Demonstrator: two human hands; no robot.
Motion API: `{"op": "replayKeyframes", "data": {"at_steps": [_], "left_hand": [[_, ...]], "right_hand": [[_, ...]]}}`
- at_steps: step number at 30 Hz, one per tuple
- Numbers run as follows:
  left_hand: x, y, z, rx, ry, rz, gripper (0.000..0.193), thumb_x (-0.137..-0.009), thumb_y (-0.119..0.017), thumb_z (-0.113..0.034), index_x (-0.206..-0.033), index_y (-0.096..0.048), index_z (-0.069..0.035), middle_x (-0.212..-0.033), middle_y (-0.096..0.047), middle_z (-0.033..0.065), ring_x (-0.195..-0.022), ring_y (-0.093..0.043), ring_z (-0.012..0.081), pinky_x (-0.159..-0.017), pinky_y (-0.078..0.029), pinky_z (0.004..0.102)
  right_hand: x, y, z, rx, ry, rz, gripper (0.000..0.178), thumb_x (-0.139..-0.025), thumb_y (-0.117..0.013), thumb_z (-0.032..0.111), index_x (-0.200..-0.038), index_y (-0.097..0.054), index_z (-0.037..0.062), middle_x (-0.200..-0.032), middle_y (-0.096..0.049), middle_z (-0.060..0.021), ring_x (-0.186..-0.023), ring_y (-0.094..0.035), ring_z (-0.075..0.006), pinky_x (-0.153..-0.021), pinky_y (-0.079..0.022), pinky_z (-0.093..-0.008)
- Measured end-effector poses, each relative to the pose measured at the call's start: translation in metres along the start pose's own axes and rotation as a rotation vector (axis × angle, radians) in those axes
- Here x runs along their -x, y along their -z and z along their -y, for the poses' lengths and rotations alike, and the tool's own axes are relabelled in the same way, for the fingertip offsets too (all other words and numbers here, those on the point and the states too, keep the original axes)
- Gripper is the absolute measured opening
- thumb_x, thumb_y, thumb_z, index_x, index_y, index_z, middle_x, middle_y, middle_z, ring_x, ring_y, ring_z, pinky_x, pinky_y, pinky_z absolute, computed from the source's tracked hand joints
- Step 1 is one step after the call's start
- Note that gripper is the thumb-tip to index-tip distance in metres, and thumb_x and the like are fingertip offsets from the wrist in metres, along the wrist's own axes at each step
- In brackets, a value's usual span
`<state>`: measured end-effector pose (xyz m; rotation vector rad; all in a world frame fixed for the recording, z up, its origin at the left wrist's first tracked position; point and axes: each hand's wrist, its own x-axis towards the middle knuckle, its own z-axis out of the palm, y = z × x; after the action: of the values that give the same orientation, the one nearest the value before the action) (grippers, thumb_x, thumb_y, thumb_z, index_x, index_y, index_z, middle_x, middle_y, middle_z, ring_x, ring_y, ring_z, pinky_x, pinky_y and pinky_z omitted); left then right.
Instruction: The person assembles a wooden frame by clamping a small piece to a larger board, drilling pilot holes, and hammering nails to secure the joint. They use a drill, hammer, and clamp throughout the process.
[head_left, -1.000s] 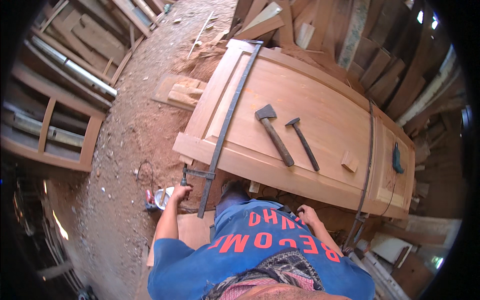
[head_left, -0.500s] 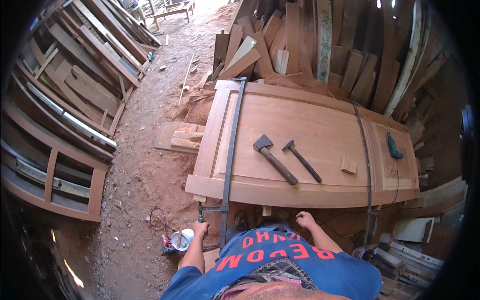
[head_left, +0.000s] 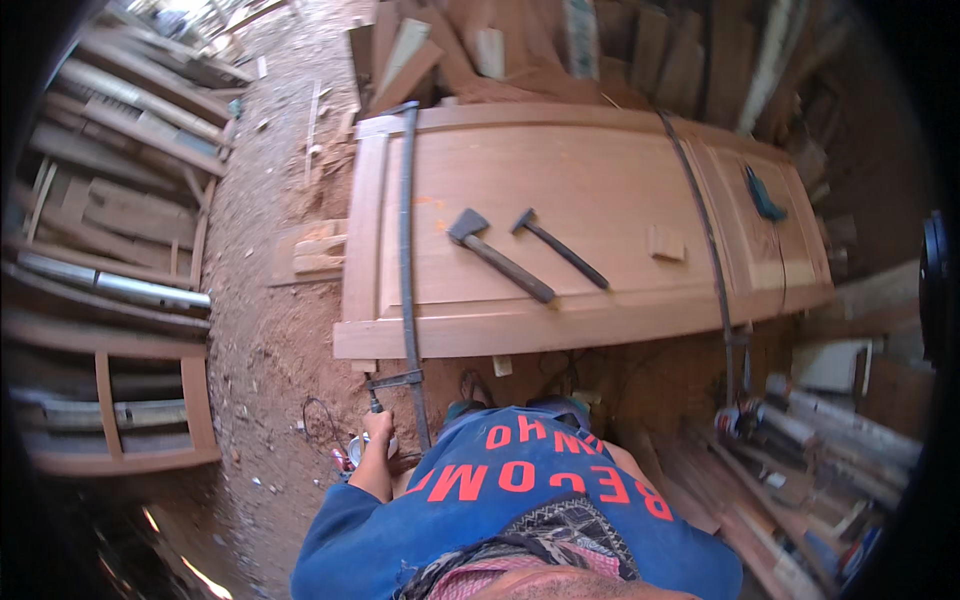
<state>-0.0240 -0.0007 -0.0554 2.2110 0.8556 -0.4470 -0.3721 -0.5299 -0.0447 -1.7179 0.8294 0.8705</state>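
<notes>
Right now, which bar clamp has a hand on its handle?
The left clamp: the left hand grips its handle; no hand shows at the right clamp.

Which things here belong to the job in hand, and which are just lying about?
Job in hand, it seems:
- left bar clamp, held by the left hand
- right bar clamp
- panelled wooden board

Seemingly just lying about:
- axe
- hammer
- wood block
- green power tool

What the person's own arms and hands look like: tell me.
The left hand is ungloved, the left forearm bare below a loose blue sleeve. The right arm shows only a bare strip beyond the blue shirt; the right hand is hidden.
</notes>
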Motion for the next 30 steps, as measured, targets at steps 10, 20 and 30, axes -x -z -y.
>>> {"op": "replayKeyframes", "data": {"at_steps": [10,20,30], "left_hand": [[0.016,0.004,-0.040,-0.187,0.137,0.138,0.036,-0.074,-0.079,-0.022,-0.095,-0.062,0.001,-0.073,-0.064,0.0110,-0.058,-0.061,0.0250,-0.053,-0.050,0.0443],[0.040,-0.098,-0.240,-0.574,-0.883,-0.339,0.065,-0.080,-0.076,-0.022,-0.136,-0.057,0.006,-0.123,-0.065,0.0312,-0.117,-0.062,0.0440,-0.100,-0.051,0.0520],[0.215,-0.296,-0.350,-0.351,-1.296,0.402,0.054,-0.082,-0.069,-0.007,-0.135,-0.056,0.000,-0.126,-0.051,0.0270,-0.113,-0.056,0.0420,-0.101,-0.046,0.0493]], "right_hand": [[0.008,0.024,-0.070,0.137,0.118,-0.127,0.036,-0.069,-0.074,0.016,-0.102,-0.076,0.0024,-0.102,-0.073,-0.0247,-0.097,-0.072,-0.0389,-0.078,-0.056,-0.0460],[0.090,0.072,-0.076,-0.772,0.016,-0.157,0.029,-0.090,-0.061,0.011,-0.113,-0.076,0.0035,-0.103,-0.077,-0.0057,-0.093,-0.069,-0.0202,-0.084,-0.056,-0.0369],[0.070,0.032,-0.077,-0.522,-0.078,-0.793,0.026,-0.087,-0.060,0.013,-0.105,-0.075,0.0031,-0.104,-0.075,-0.0202,-0.098,-0.072,-0.0326,-0.085,-0.056,-0.0403]]}}
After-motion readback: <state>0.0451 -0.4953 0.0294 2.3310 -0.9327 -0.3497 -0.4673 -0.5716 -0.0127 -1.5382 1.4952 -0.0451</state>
